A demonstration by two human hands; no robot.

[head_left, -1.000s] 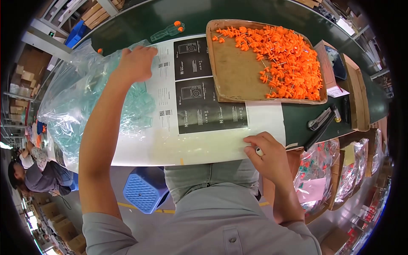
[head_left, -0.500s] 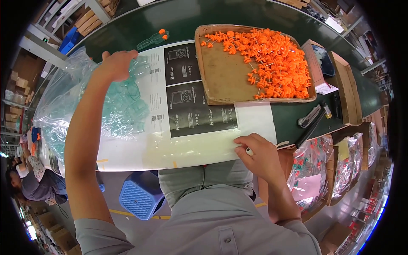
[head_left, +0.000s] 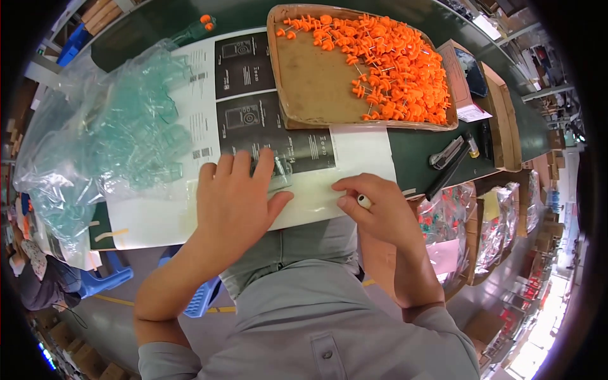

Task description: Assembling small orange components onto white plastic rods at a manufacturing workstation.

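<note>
a small clear plastic piece [head_left: 277, 172] lies on the printed sheet [head_left: 354, 152] at the near table edge, under the fingertips of your left hand [head_left: 235, 201], which is spread flat. just right, your right hand [head_left: 373, 209] is curled, pinching a small white piece [head_left: 364, 201]. far right sits the brown tray [head_left: 316, 88] of orange parts [head_left: 392, 69]; far left, the clear bag [head_left: 107, 139].

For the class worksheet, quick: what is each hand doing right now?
Left hand: open, flat on a small clear plastic piece on the printed sheet.
Right hand: closed, pinching a small white piece.
</note>
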